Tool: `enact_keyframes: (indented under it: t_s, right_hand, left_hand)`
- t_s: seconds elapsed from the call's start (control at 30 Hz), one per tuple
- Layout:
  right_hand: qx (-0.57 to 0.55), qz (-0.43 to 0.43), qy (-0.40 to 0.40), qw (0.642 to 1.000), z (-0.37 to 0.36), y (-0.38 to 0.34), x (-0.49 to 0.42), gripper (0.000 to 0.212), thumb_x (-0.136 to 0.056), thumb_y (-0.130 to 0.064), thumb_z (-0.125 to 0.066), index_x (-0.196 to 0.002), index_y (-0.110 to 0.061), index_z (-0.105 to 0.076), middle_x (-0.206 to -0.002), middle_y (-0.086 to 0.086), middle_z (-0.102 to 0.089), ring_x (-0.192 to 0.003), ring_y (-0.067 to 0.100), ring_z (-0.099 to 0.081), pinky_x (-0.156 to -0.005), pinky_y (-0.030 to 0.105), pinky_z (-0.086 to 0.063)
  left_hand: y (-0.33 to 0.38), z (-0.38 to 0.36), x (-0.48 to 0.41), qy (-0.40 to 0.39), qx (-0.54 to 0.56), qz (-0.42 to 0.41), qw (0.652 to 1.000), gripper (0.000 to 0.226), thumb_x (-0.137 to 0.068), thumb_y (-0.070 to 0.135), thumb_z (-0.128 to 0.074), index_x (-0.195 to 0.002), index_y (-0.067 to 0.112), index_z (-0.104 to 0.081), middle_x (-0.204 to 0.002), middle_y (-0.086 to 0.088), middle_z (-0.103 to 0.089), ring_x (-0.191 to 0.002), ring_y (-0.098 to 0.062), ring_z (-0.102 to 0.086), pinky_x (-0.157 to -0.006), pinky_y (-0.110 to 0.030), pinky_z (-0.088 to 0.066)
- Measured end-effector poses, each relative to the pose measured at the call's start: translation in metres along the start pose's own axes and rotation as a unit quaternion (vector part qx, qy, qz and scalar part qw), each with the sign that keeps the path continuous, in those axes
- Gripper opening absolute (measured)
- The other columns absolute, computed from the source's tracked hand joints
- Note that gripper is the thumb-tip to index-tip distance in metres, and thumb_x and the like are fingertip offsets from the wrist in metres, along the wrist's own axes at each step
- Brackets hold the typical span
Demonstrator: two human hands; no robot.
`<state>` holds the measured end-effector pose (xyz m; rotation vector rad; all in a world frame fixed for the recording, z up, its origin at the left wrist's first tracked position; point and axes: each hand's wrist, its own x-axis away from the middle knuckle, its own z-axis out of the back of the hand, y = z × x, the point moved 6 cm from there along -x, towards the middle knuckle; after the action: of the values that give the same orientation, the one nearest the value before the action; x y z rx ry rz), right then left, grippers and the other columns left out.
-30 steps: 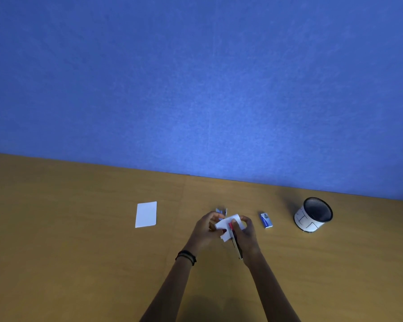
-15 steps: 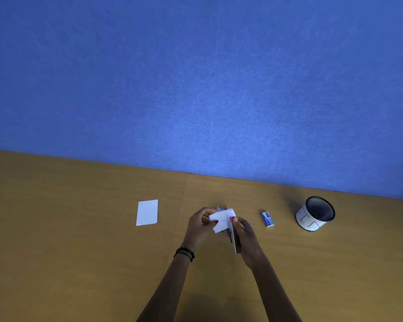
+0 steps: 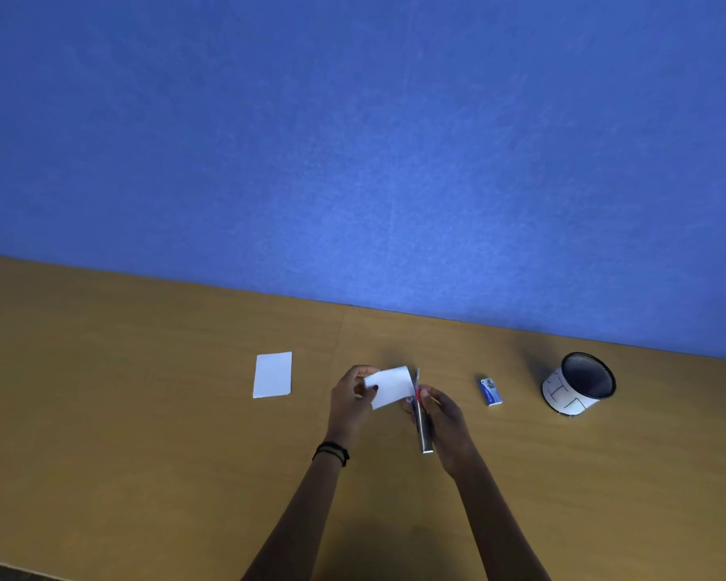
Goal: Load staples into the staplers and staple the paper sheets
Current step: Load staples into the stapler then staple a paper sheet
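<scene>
Stapling that bundle now? (Onlooker)

Lining it up, I would say. My left grip [image 3: 351, 402] is pinching the paper sheets [image 3: 388, 385] by their outer edge, thumb on the paper. My right grip [image 3: 447, 417] is wrapping round the stapler [image 3: 423, 425], whose nose is pointing away from me. (Me)

Where is the paper sitting? (Onlooker)

Between my two grips, with its inner edge meeting the stapler's nose just ahead of my right fingers. I cannot tell whether it is lying inside the mouth, as that part is showing too small. (Me)

How is it looking? (Onlooker)

Small and white, bowing up in a soft curl rather than lying flat. The stapler is looking slim, dark and metallic, with a red part near the nose. (Me)

What are you minding? (Onlooker)

I am judging the curl to be the trouble. I should be flattening the corner and keeping the edges square so no sheet is slipping out. Then I should be pushing the corner fully into the mouth and squeezing in one firm press, with my left fingertips well back from the nose. (Me)

Anything else lying about? (Onlooker)

A second white stack [image 3: 272, 375] is lying on the tabletop [image 3: 143, 413], well apart, out beyond my left grip. Out beyond my right grip, the staple box [image 3: 490, 391] is lying near, and a mesh cup [image 3: 579, 383] is standing further out. (Me)
</scene>
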<state>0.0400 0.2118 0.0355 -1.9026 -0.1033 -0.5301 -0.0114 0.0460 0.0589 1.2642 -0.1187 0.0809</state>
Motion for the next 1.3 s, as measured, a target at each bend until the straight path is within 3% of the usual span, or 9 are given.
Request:
enact_keyframes:
  t_s: [0.13,0.27,0.4,0.53,0.6,0.87,1.1,1.2,1.3]
  right_hand:
    - [0.066,0.0,0.036,0.997,-0.004,0.011,-0.014,0.016,-0.088,-0.008,-0.061,-0.101,0.0,-0.064,-0.08,0.009,-0.065,-0.065,0.011,-0.06,-0.059,0.018,-0.05]
    - [0.138,0.003,0.054,0.989,-0.013,0.02,-0.027,0.014,-0.082,-0.011,-0.069,-0.095,-0.004,-0.068,-0.077,0.006,-0.065,-0.071,0.014,-0.058,-0.063,0.025,-0.045]
    - [0.185,0.006,0.079,0.98,-0.022,0.027,-0.041,0.017,-0.079,-0.008,-0.072,-0.089,0.003,-0.066,-0.068,0.002,-0.057,-0.06,0.01,-0.05,-0.046,0.012,-0.04]
    - [0.244,-0.001,0.119,0.962,-0.03,0.035,-0.058,0.023,-0.075,-0.007,-0.075,-0.089,0.006,-0.063,-0.074,0.009,-0.059,-0.067,0.02,-0.053,-0.064,0.026,-0.042]
    - [0.28,0.008,0.13,0.951,-0.034,0.037,-0.065,0.026,-0.074,-0.011,-0.076,-0.088,0.006,-0.062,-0.075,0.01,-0.06,-0.07,0.021,-0.055,-0.067,0.026,-0.041]
    - [0.386,0.044,0.081,0.918,-0.061,0.032,-0.102,0.023,-0.075,-0.016,-0.075,-0.084,0.001,-0.064,-0.075,0.011,-0.065,-0.069,0.02,-0.057,-0.06,0.022,-0.038]
    - [0.445,0.057,0.084,0.89,-0.087,0.022,-0.125,0.024,-0.072,-0.019,-0.075,-0.068,-0.012,-0.053,-0.056,-0.006,-0.05,-0.051,0.01,-0.046,-0.04,0.015,-0.031]
    - [0.487,0.046,0.086,0.868,-0.094,0.022,-0.13,0.023,-0.075,-0.021,-0.072,-0.07,-0.01,-0.052,-0.065,0.001,-0.054,-0.06,0.017,-0.049,-0.046,0.025,-0.028]
    - [0.524,0.035,0.072,0.848,-0.1,0.024,-0.131,0.019,-0.082,-0.02,-0.065,-0.077,-0.008,-0.052,-0.077,0.008,-0.054,-0.066,0.02,-0.049,-0.046,0.025,-0.024]
  left_hand:
    - [-0.015,0.015,-0.005,0.027,-0.005,0.014,1.0,0.025,-0.084,-0.002,-0.056,-0.103,0.012,-0.063,-0.089,0.002,-0.061,-0.074,-0.008,-0.053,-0.064,-0.015,-0.042]
    - [-0.033,0.031,-0.012,0.052,-0.006,0.047,0.998,0.027,-0.084,-0.001,-0.054,-0.107,0.012,-0.062,-0.1,0.004,-0.062,-0.085,-0.011,-0.056,-0.069,-0.018,-0.044]
    - [-0.045,0.045,-0.02,0.077,0.002,0.071,0.994,0.028,-0.086,0.0,-0.053,-0.111,0.01,-0.06,-0.103,0.005,-0.061,-0.083,-0.005,-0.054,-0.069,-0.015,-0.042]
    - [-0.057,0.056,-0.029,0.094,-0.004,0.092,0.991,0.028,-0.086,0.0,-0.053,-0.111,0.008,-0.06,-0.106,0.004,-0.06,-0.091,-0.014,-0.055,-0.078,-0.024,-0.043]
    - [-0.063,0.062,-0.034,0.101,-0.009,0.103,0.99,0.028,-0.086,-0.001,-0.053,-0.111,0.007,-0.06,-0.108,0.003,-0.059,-0.096,-0.015,-0.055,-0.082,-0.027,-0.045]
    - [-0.082,0.079,-0.048,0.12,-0.007,0.115,0.986,0.027,-0.084,-0.004,-0.052,-0.108,0.006,-0.061,-0.106,0.002,-0.06,-0.098,-0.017,-0.056,-0.086,-0.031,-0.046]
    - [-0.093,0.084,-0.055,0.104,0.001,0.113,0.988,0.025,-0.085,-0.001,-0.056,-0.107,0.01,-0.061,-0.109,0.003,-0.061,-0.097,-0.016,-0.058,-0.08,-0.026,-0.044]
    - [-0.093,0.084,-0.057,0.093,-0.002,0.099,0.991,0.025,-0.084,0.0,-0.059,-0.108,0.009,-0.062,-0.108,0.004,-0.061,-0.097,-0.018,-0.058,-0.081,-0.028,-0.046]
    - [-0.091,0.082,-0.057,0.078,0.018,0.091,0.993,0.026,-0.083,0.001,-0.062,-0.108,0.011,-0.062,-0.109,0.002,-0.063,-0.098,-0.017,-0.059,-0.082,-0.026,-0.048]
